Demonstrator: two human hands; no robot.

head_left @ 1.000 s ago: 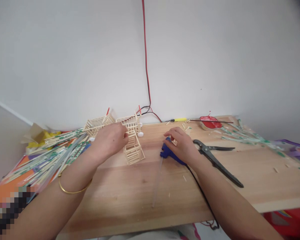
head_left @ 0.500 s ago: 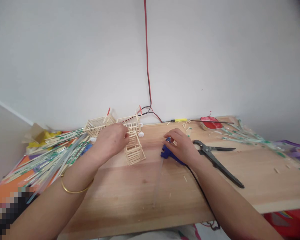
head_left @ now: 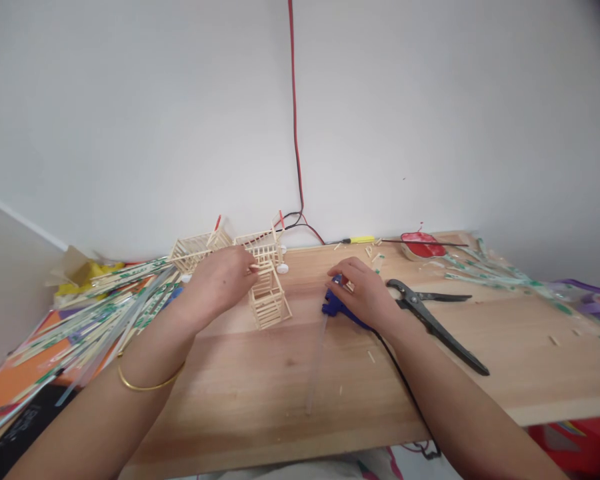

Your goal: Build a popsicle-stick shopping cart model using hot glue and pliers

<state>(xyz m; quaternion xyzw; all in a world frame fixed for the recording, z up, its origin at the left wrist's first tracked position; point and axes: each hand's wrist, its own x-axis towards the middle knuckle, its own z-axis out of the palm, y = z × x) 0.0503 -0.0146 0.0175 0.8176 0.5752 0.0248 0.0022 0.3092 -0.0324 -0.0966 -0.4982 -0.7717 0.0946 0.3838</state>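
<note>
A small cart-like frame of thin wooden sticks [head_left: 269, 303] stands tilted on the table. The fingers of my left hand [head_left: 225, 280] are pinched at its upper left edge; the fingertips are partly hidden. My right hand [head_left: 363, 290] is curled over a blue glue gun [head_left: 333, 305], thumb and forefinger close together near its top end. Whatever is between those fingers is too small to make out. A clear glue stick [head_left: 315, 373] sticks out of the gun toward me, and a black cord [head_left: 400, 377] runs from its handle.
Two stick carts, one left [head_left: 180, 250] and one right [head_left: 253, 240], stand behind my left hand. Many wrapped sticks [head_left: 115, 313] lie at left. Black pliers [head_left: 435, 327] lie right of my right hand. Farther back are a yellow-handled tool [head_left: 363, 240] and a red-filled dish [head_left: 423, 247].
Almost nothing differs. My left forearm has shifted very slightly, while both hands, the stick frame and the glue gun hold their places.
</note>
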